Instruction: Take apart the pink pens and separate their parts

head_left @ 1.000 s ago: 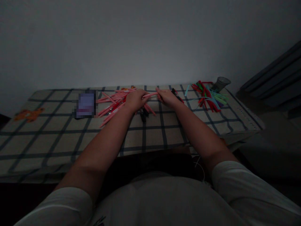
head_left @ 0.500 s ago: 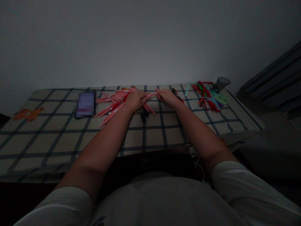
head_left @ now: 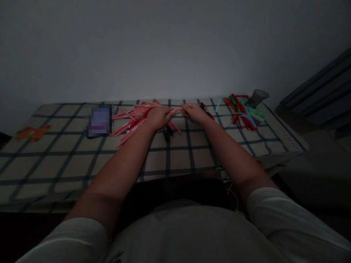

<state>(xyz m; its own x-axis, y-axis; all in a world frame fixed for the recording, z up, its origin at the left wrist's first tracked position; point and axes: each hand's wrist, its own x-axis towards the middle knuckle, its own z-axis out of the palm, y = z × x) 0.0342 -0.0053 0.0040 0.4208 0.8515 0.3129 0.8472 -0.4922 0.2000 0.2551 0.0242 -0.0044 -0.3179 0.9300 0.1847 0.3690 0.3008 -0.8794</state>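
Observation:
Both my arms reach across a checked tablecloth (head_left: 178, 157). My left hand (head_left: 158, 117) and my right hand (head_left: 193, 112) each pinch one end of a thin pink stick (head_left: 177, 109) held between them just above the cloth. A loose pile of pink sticks (head_left: 131, 118) lies under and to the left of my left hand. Small dark objects (head_left: 167, 133) sit just in front of my left hand. The room is dim and my fingertips are hard to make out.
A heap of red, green and blue strips (head_left: 242, 109) lies at the back right beside a clear cup (head_left: 257, 98). A blurred rectangular object (head_left: 100, 121) rests left of the pink pile. An orange figure (head_left: 33, 132) marks the cloth's far left. A wall stands behind.
Almost nothing has moved; my hands stay on the pink stick, with only a slight shift of the fingers.

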